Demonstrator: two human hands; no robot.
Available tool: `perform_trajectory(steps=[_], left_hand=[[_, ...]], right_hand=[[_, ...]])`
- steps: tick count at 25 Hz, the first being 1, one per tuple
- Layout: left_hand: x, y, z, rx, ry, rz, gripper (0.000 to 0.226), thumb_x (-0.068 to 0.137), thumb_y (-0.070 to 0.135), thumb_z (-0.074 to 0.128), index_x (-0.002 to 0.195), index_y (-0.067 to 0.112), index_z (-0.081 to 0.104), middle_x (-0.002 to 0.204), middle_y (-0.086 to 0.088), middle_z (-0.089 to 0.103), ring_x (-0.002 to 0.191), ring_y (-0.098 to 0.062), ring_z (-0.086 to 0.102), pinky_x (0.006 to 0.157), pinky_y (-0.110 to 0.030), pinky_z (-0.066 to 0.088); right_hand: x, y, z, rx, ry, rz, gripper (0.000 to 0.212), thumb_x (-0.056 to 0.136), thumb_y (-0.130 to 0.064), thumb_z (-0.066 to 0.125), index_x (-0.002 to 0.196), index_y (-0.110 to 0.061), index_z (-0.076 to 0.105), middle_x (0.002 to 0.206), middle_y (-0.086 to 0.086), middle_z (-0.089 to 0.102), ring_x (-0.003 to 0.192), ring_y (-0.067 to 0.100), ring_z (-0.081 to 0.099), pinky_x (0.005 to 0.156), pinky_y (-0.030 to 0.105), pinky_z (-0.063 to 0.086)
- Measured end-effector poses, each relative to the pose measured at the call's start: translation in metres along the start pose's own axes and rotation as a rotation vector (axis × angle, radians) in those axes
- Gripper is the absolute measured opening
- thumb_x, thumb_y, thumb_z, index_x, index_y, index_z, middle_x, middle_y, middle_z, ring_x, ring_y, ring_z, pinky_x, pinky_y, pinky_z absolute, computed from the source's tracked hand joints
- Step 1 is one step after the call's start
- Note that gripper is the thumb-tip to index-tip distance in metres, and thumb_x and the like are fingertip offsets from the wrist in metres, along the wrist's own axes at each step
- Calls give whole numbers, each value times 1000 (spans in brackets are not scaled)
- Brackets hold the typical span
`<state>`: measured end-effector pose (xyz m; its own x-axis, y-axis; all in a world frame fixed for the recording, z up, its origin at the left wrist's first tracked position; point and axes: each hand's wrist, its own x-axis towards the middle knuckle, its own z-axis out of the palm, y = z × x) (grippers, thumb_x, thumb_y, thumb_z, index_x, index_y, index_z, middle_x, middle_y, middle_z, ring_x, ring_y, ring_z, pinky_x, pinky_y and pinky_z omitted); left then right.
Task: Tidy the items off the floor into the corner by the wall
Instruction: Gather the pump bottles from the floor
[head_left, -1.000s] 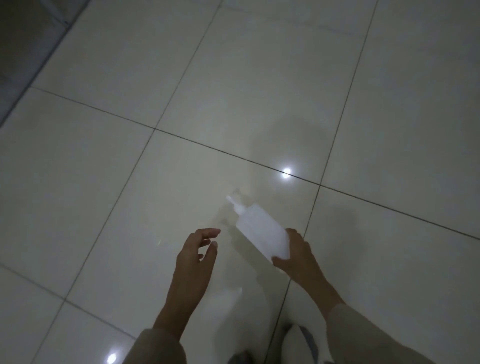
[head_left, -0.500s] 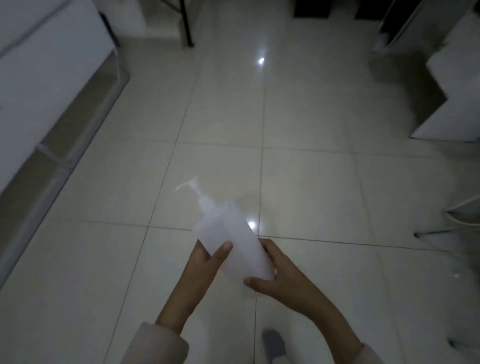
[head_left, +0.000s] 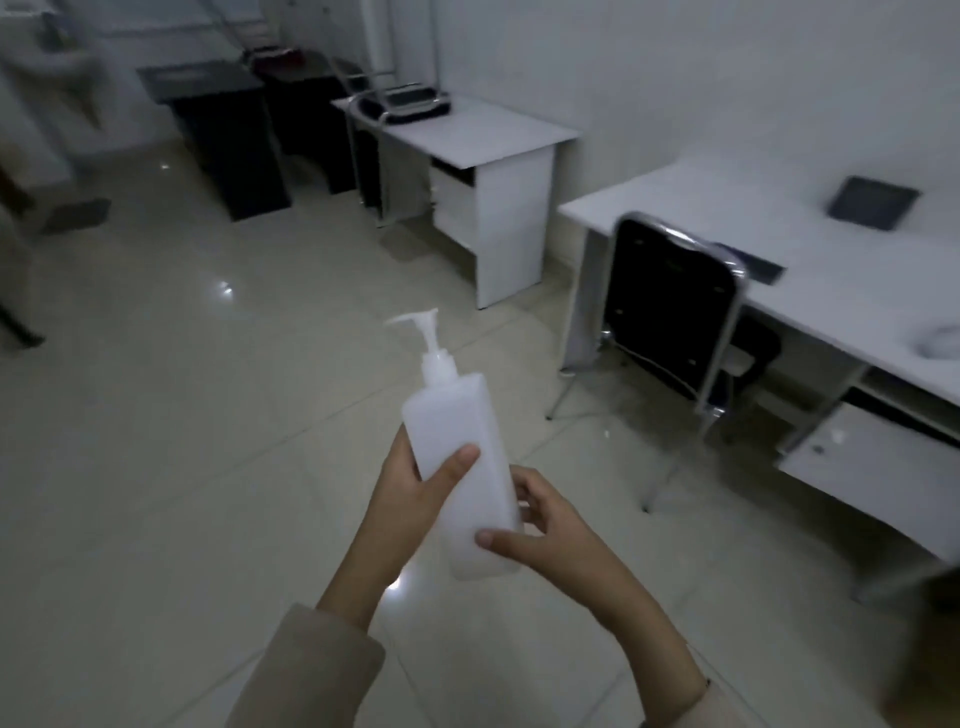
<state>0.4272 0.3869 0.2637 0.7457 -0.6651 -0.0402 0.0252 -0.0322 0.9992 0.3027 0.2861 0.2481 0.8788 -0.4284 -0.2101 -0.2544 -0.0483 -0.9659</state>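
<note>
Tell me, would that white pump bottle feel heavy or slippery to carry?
Probably light: the translucent pump bottle shows no liquid line. Its smooth plastic could slip, perhaps why the left hand and right hand both hold it.

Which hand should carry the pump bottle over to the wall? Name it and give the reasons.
Probably the left hand: its thumb and fingers wrap the pump bottle at mid-body. The right hand only pinches its lower end, a weaker hold.
</note>
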Motion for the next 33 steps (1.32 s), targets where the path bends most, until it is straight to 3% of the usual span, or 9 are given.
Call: perform_trajectory(steps=[4,11,15,18,20,22,25,29,33], left_hand=[[-15,23,142,-22,-261,43,53,67,42,67,115,26,51,107,3,65,90,-8,66,66,-19,55],[-130,28,396,-21,-727,67,64,59,43,69,118,34,47,111,7,62,97,-9,63,68,-22,56],[-197,20,520,50,-972,78,66,59,38,75,117,33,43,114,5,57,102,-12,58,79,-31,54],[-232,8,596,140,-1129,96,66,66,33,77,119,36,37,107,21,50,96,2,51,70,-20,47],[-246,1,639,166,-1198,102,65,67,33,78,116,39,35,103,28,45,91,6,48,64,-15,40],[-254,-8,680,187,-1250,118,65,66,30,79,115,38,36,104,25,47,91,6,47,64,-15,38],[-255,-18,741,231,-1324,142,65,65,25,80,113,36,38,107,18,49,94,0,50,65,-17,39],[-240,-22,835,285,-1436,180,59,64,28,81,101,47,39,109,16,48,99,-7,48,66,-19,41],[-218,-17,940,306,-1493,188,61,60,29,84,99,48,41,118,8,53,108,-16,52,86,-38,50]], right_hand=[[-93,15,-107,63,335,-12,51,76,-28,71,121,-35,48,119,-12,54,106,3,56,75,16,53],[-308,84,-258,118,734,77,55,73,-39,70,123,-38,48,122,-11,57,111,8,56,90,33,53],[-419,114,-327,182,991,100,38,86,-27,61,123,-32,50,118,-9,59,106,4,58,74,16,53],[-483,132,-366,156,1222,129,29,89,-29,54,118,-34,53,120,-12,58,110,4,55,91,27,49],[-513,138,-391,145,1335,105,24,90,-27,54,113,-35,55,119,-9,59,110,5,56,93,29,48],[-534,142,-420,133,1430,64,25,90,-21,54,112,-33,55,117,-6,60,108,7,57,91,28,48],[-550,145,-472,68,1485,23,29,90,-17,53,117,-25,55,116,-5,60,107,9,58,88,25,48],[-559,146,-569,-58,1486,47,31,89,-20,56,119,-26,54,117,-9,59,100,9,61,83,23,50],[-574,150,-677,-150,1473,124,29,86,-22,61,114,-28,56,113,-2,61,92,15,63,77,17,50]])
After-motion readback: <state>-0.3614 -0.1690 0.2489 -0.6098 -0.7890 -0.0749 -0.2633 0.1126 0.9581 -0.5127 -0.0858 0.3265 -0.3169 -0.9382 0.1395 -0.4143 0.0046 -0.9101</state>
